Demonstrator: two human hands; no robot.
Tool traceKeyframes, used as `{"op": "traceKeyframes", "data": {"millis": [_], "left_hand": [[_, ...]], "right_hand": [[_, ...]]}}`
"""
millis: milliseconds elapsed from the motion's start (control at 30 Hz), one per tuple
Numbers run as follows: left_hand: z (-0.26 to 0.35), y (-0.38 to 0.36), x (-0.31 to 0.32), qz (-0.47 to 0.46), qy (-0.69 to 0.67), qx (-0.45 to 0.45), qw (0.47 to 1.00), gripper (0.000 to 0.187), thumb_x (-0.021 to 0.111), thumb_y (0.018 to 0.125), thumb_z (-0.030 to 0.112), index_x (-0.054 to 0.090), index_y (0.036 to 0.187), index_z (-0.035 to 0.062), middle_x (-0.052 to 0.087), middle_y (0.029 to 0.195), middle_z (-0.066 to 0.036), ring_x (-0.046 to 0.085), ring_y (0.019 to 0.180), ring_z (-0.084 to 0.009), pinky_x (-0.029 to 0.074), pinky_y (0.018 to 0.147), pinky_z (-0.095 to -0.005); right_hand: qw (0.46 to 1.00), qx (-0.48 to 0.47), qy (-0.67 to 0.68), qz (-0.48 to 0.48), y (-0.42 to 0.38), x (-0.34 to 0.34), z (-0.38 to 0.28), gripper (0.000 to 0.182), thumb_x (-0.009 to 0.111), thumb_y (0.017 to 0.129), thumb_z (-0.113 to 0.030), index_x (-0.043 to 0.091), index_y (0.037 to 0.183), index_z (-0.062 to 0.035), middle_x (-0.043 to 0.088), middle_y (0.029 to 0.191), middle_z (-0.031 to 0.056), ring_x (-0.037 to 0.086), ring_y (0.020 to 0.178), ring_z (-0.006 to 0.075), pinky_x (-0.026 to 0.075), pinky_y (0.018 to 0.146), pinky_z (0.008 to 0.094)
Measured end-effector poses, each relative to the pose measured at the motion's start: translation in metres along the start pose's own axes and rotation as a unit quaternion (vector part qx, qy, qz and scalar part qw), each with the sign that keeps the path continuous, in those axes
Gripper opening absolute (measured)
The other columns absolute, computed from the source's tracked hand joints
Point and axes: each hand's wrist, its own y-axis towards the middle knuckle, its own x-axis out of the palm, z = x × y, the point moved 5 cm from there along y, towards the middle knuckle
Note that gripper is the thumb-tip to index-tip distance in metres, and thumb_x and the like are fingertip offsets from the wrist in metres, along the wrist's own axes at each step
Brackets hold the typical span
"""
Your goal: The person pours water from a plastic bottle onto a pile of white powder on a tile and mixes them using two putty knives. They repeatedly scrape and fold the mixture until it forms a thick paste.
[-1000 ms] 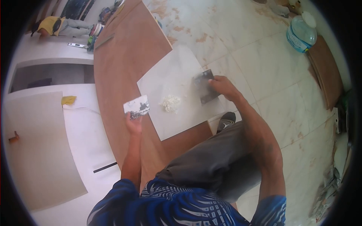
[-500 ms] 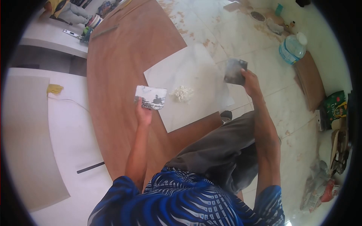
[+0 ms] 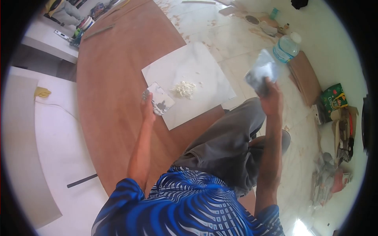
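My left hand is closed on a flat putty scraper, its face smeared white with grey patches. The blade sits over the left edge of a white marbled tile. Beside it on the tile lies a small heap of crumbly white paste, with a few crumbs apart from it. My right hand grips a second flat scraper, held up right of the tile. Its metal face is shiny and blurred by motion.
The tile rests on a large brown board. A water bottle stands on the right by stacked brown sheets and a green bag. A yellow cloth lies left. A person is at the far upper left.
My right hand has raised its scraper and turned it, so the dark face now shows bright. The left scraper has tilted, its far edge nearer the heap. The whole view has shifted slightly.
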Motion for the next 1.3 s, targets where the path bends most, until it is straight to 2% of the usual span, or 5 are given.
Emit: {"op": "traceKeyframes", "data": {"millis": [333, 567, 967, 1200, 1300], "left_hand": [[-0.037, 0.093, -0.054, -0.019, 0.195, 0.044, 0.98, 0.047, 0.069, 0.092, 0.043, 0.067, 0.111, 0.0007, 0.068, 0.099, -0.004, 0.063, 0.091, -0.0143, 0.051, 0.08, -0.031], [-0.038, 0.087, -0.048, -0.018, 0.287, 0.061, 0.956, 0.045, 0.067, 0.092, 0.044, 0.069, 0.105, 0.0008, 0.068, 0.089, -0.003, 0.06, 0.083, -0.0114, 0.049, 0.076, -0.0292], [-0.017, 0.061, -0.037, 0.004, 0.334, 0.088, 0.938, 0.04, 0.065, 0.094, 0.039, 0.069, 0.107, 0.0008, 0.07, 0.093, -0.005, 0.062, 0.086, -0.0128, 0.049, 0.08, -0.0294], [-0.015, 0.057, -0.036, 0.023, 0.364, 0.106, 0.925, 0.04, 0.065, 0.094, 0.039, 0.069, 0.107, 0.0018, 0.071, 0.092, -0.007, 0.064, 0.084, -0.0151, 0.05, 0.079, -0.0307], [-0.016, 0.059, -0.038, 0.02, 0.353, 0.114, 0.929, 0.042, 0.065, 0.094, 0.041, 0.069, 0.108, 0.0023, 0.071, 0.09, -0.007, 0.064, 0.083, -0.0151, 0.05, 0.079, -0.0308]], "right_hand": [[0.961, 0.143, -0.21, -0.109, 0.038, 0.022, 0.115, 0.038, 0.063, 0.091, -0.008, 0.057, 0.125, 0.006, 0.065, 0.11, 0.0146, 0.066, 0.098, 0.0246, 0.057, 0.085, 0.0386], [0.779, 0.109, -0.584, -0.199, 0.144, 0.001, 0.15, 0.032, 0.064, 0.09, -0.007, 0.062, 0.118, 0.0062, 0.068, 0.1, 0.0135, 0.069, 0.089, 0.0246, 0.06, 0.074, 0.0399], [0.805, 0.207, -0.472, -0.293, 0.146, 0.075, 0.209, 0.041, 0.06, 0.091, -0.017, 0.06, 0.126, 0.006, 0.069, 0.104, 0.0123, 0.064, 0.095, 0.0181, 0.05, 0.085, 0.0328], [0.611, 0.127, -0.708, -0.329, 0.075, 0.171, 0.189, 0.031, 0.056, 0.089, -0.017, 0.065, 0.111, 0.0027, 0.07, 0.096, 0.0214, 0.067, 0.088, 0.0337, 0.051, 0.079, 0.0388], [0.538, -0.176, -0.735, -0.373, 0.042, 0.171, 0.208, 0.02, 0.054, 0.086, -0.005, 0.066, 0.103, -0.0038, 0.062, 0.091, 0.0167, 0.062, 0.086, 0.0364, 0.05, 0.077, 0.0466]]}}
